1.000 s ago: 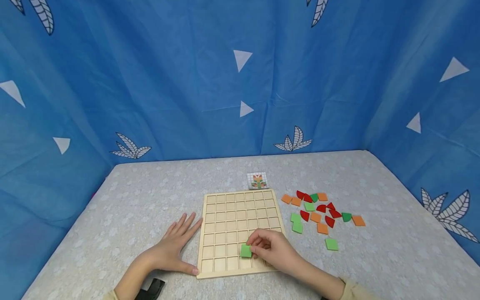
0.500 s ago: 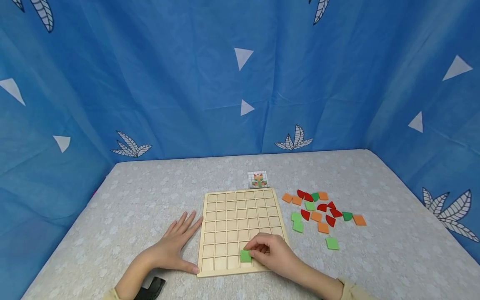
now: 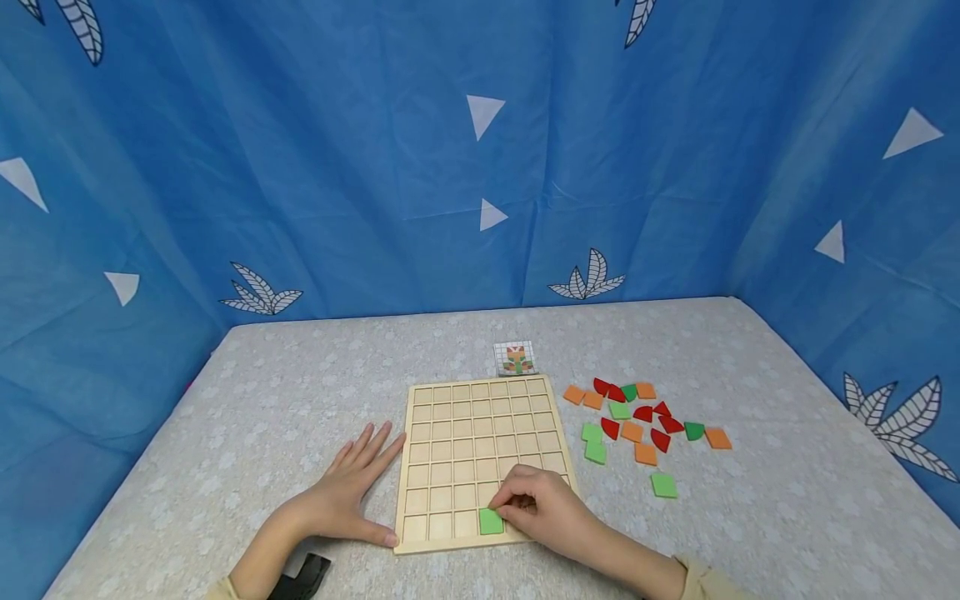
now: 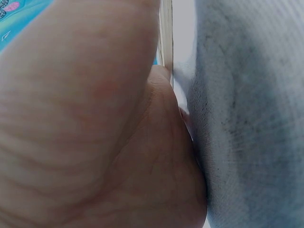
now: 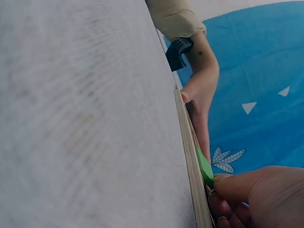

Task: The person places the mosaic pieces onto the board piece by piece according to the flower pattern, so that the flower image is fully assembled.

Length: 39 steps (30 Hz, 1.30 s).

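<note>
A light green square tile (image 3: 491,522) lies over the bottom row of a wooden grid board (image 3: 441,452), near the middle of that row. My right hand (image 3: 546,506) pinches its right edge between thumb and fingers. In the right wrist view the green tile (image 5: 203,166) leans at a slant just above the board's edge (image 5: 192,164). With its fingers spread, my left hand (image 3: 347,493) rests on the table to the left, and its thumb and index fingertip touch the board's left side. The left wrist view is mostly filled by the left palm (image 4: 156,156).
Right of the board lie loose tiles: orange squares (image 3: 645,454), red pieces (image 3: 660,440), dark green pieces (image 3: 693,431) and light green squares (image 3: 663,485). A small pattern card (image 3: 514,358) stands behind the board. A black device (image 3: 302,577) is by the left wrist.
My right hand has brought the green tile toward me, from the second-lowest row to the bottom row of the board. My left hand has stayed in place.
</note>
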Tool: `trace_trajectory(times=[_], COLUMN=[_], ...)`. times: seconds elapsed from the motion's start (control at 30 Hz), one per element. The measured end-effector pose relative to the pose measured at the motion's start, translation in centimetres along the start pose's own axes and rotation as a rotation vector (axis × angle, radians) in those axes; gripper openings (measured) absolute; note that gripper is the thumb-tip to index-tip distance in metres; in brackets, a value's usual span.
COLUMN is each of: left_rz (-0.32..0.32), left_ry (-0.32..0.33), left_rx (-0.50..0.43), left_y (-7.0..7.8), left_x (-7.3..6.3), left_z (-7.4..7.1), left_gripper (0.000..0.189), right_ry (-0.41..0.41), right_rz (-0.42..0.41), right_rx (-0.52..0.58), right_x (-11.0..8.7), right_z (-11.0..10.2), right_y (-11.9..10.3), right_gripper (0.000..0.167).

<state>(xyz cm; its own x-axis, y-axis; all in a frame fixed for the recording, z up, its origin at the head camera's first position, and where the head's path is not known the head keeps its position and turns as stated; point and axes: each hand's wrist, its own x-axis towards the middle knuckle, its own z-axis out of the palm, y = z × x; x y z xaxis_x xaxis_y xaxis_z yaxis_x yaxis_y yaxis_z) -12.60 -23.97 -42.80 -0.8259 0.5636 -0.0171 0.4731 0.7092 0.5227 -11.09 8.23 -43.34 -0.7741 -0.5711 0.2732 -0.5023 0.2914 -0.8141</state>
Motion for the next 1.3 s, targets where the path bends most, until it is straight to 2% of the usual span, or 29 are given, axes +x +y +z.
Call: trace_trajectory(times=[0.3, 0.53, 0.67, 0.8, 0.9, 1.07, 1.17, 1.3], left_rz=[-0.008, -0.002, -0.010, -0.016, -0.017, -0.018, -0.019, -0.012], left_ry=[-0.009, -0.014, -0.016, -0.025, -0.024, -0.015, -0.012, -0.008], left_rx=[-0.004, 0.003, 0.006, -0.001, -0.008, 0.005, 0.010, 0.010], left_y=[0.1, 0.1, 0.1, 0.2, 0.1, 0.0, -0.1, 0.0], left_x=[0.0, 0.0, 0.1, 0.1, 0.0, 0.1, 0.1, 0.0], left_z=[-0.1, -0.2, -0.1, -0.1, 0.0, 0.0, 0.0, 0.0], left_gripper=[0.122, 0.120, 0.120, 0.120, 0.119, 0.120, 0.121, 0.121], right_ry=[0.021, 0.046, 0.071, 0.118, 0.169, 0.284, 0.326, 0.354], right_rz=[-0.012, 0.040, 0.110, 0.157, 0.163, 0.241, 0.293, 0.296], right_rx=[0.003, 0.108, 0.128, 0.098, 0.065, 0.004, -0.030, -0.076], right_x=[0.0, 0.2, 0.4, 0.2, -0.4, -2.1, -2.9, -3.4], right_z=[0.0, -0.6, -2.2, -4.5, -6.3, -8.7, -9.7, -10.3], right_y=[0.2, 0.3, 0.1, 0.2, 1.1, 2.9, 3.6, 4.2], right_gripper=[0.011, 0.014, 0.017, 0.021, 0.023, 0.022, 0.021, 0.021])
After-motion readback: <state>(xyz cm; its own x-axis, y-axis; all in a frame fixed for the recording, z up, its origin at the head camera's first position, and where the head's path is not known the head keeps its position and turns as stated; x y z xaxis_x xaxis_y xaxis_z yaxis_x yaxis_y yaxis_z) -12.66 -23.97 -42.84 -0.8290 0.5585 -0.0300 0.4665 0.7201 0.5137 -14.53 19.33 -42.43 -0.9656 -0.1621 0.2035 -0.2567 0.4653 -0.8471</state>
